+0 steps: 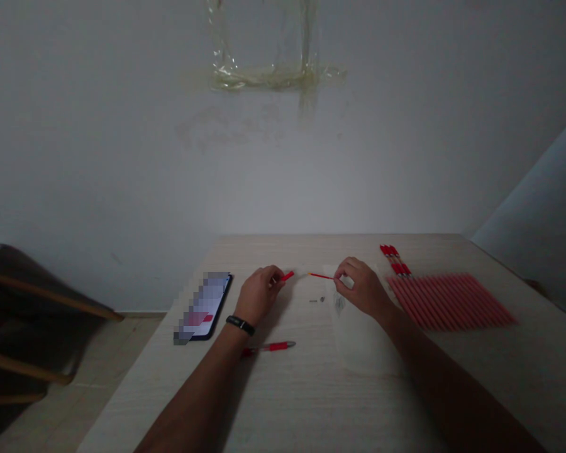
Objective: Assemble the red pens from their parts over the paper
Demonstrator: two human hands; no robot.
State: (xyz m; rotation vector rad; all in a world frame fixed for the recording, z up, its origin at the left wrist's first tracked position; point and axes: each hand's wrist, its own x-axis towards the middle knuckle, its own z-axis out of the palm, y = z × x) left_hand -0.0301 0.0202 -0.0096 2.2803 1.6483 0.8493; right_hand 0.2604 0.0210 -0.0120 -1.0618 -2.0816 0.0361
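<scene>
Red plastic dominates what I see on the pale wood table [311,402].

- Left hand [259,294]: curled shut around one short red pen piece [287,275], whose end pokes out past the fingers towards the middle. One black wristband [240,324] on that wrist.
- Right hand [363,288]: fingers pinched on one thin red refill [319,275], held level, with its pale tip pointing at the left hand. Tip and pen piece are near each other but apart.
- Both hands sit just above the table, towards its far edge.
- Between the hands, on the table: two tiny dark bits [317,300], too small to name.
- Under the right wrist: one clear plastic bag [363,352], lying flat.
- Near the left forearm: one whole red pen [270,346] with a silver tip, lying crosswise.
- Right of the right hand: one neat row of long red sticks [450,301], side by side and touching. The blur stops me counting them.
- Behind that row: a small bunch of red pen ends [395,259], perhaps three or four.
- Left of the left hand: one phone [202,306], screen up, at the table's edge.
- On the wall: one patch of yellowed tape [273,72].
</scene>
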